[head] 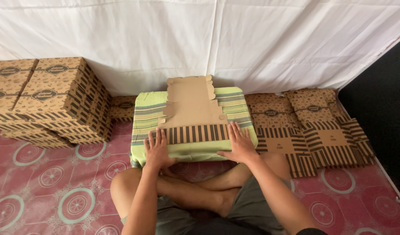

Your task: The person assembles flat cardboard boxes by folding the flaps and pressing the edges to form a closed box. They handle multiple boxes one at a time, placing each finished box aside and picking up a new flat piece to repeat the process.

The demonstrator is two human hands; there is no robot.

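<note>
White sheet [252, 39] hangs across the whole back, pink patterned floor mat [43, 191] underneath everything. At 9 o'clock there's a big stack of folded boxes [56, 100], brown with striped sides; at 3 o'clock a pile of flat blanks [313, 130] fanned out on the mat. Dead centre sits a green striped cushion [147, 111], used like a worktop, with one flat cardboard blank [193, 111] lying on it.

The blank's long axis runs 12 to 6, scalloped flap pointing to 12, striped panel at the near edge. Left hand [158, 150] and right hand [239, 143] lie flat, fingers spread, palms pressing that striped edge down. No closed grip on anything.

Risk as I see it: the cushion is soft, so uneven pressure could crease the fold crooked, or the blank could slide toward 12.
</note>
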